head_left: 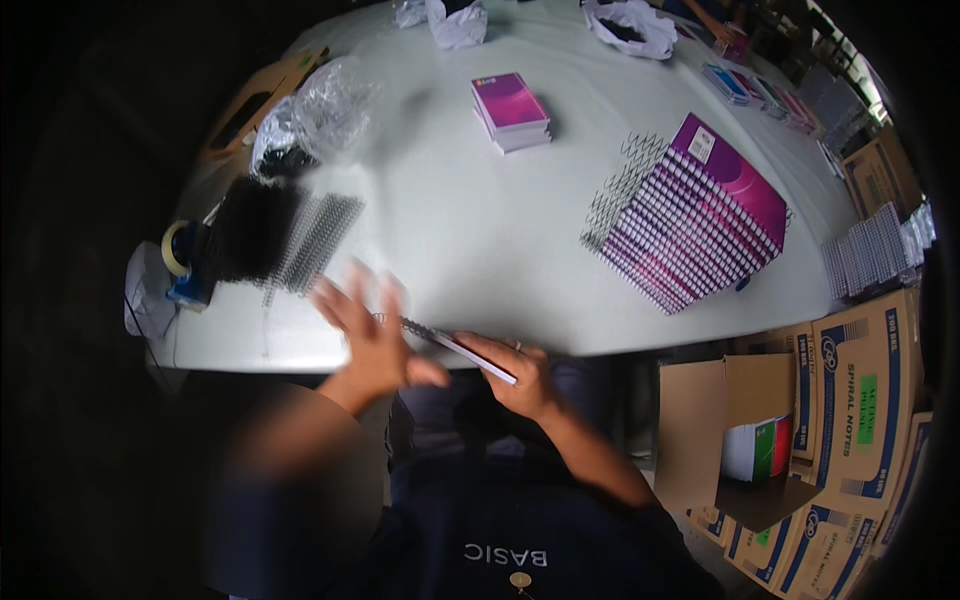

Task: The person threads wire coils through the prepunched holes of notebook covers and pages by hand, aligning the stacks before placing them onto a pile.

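Note:
My right hand (522, 380) grips a thin notebook (482, 360) at the table's front edge, seen nearly edge-on. A dark wire spiral (415, 327) sticks out from the notebook's far end toward my left hand. My left hand (368, 335) is smeared by motion, its fingers spread beside that spiral; whether it touches the wire I cannot tell. Just beyond it lies a pile of loose black spirals (315, 235). At the right, rows of bound purple notebooks (690, 225) overlap with their spirals showing. A short stack of purple notebooks (511, 108) sits farther back.
On the left are a tape dispenser (185, 262), crumpled clear plastic (330, 105) and a cardboard piece (262, 100). White bags (632, 28) rest at the far side. Cartons (850, 400) are stacked at the lower right, with an open box (690, 425) holding notebooks. Another person's arm (708, 18) shows far right.

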`<state>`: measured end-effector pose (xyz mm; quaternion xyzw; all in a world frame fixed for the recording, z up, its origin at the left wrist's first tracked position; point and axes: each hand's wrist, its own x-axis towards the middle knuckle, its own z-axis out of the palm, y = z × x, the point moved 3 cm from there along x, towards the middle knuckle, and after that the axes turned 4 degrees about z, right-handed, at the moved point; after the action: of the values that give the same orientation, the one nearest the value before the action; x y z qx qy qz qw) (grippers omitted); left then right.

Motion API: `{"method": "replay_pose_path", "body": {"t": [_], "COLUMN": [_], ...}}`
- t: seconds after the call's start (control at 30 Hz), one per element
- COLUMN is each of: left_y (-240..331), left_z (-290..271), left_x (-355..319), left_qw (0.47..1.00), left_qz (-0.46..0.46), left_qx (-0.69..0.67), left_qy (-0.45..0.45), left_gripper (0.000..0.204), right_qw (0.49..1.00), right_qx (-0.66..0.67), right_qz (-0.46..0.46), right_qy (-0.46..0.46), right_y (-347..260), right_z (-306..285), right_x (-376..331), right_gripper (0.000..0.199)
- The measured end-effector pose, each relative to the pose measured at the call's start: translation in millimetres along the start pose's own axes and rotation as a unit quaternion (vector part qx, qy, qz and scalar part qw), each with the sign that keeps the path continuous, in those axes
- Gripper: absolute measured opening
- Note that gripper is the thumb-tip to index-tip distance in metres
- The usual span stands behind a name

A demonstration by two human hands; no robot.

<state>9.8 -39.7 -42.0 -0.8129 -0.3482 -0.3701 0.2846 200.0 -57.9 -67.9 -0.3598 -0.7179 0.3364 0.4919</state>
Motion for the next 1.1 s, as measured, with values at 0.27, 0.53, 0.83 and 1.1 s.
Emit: {"method": "replay_pose_path", "body": {"t": [0.27, 0.53, 0.83, 1.1], "left_y": [45, 72, 69, 80], "left_z": [-5, 5, 19, 32], "left_x": [-14, -62, -41, -54], "left_qw": [0.975, 0.943, 0.945, 0.942], "left_qz": [0.196, 0.185, 0.127, 0.049], "left_qx": [-0.097, -0.226, -0.297, -0.313], "left_qy": [-0.03, -0.16, -0.053, -0.114], "left_gripper": [0.109, 0.101, 0.105, 0.112], "right_qw": [0.996, 0.999, 1.0, 0.996], "right_qx": [-0.028, -0.029, -0.01, 0.068], "right_qz": [-0.077, -0.043, -0.023, 0.046], "right_qy": [0.022, 0.016, 0.018, -0.02], "right_y": [4, 5, 0, 18], "right_z": [-4, -7, -4, 7], "right_x": [-1, -2, 3, 6], "right_gripper": [0.044, 0.043, 0.026, 0.044]}}
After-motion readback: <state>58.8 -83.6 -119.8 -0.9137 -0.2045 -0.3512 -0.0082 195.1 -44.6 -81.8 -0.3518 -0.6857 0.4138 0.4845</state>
